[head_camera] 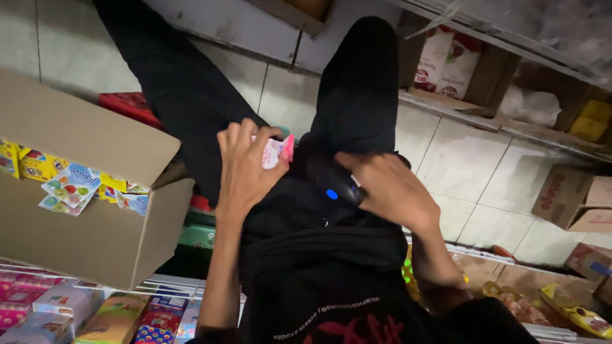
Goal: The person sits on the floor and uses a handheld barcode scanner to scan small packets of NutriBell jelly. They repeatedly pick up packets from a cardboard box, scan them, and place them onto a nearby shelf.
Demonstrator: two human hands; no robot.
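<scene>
We hold the pink packet (278, 150) clamped in our left hand (245, 167), its end poking past the fingers (239, 137). Our right hand (390, 188) curls its fingers around the black scanner (333, 181). Best to steady the packet, face toward the scanner.

Black printed shirt, black trousers, bare forearms

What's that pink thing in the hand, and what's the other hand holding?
The left hand grips a small pink-and-white packet by its left end. The right hand holds a black handheld device with a blue light, by its right end.
</scene>
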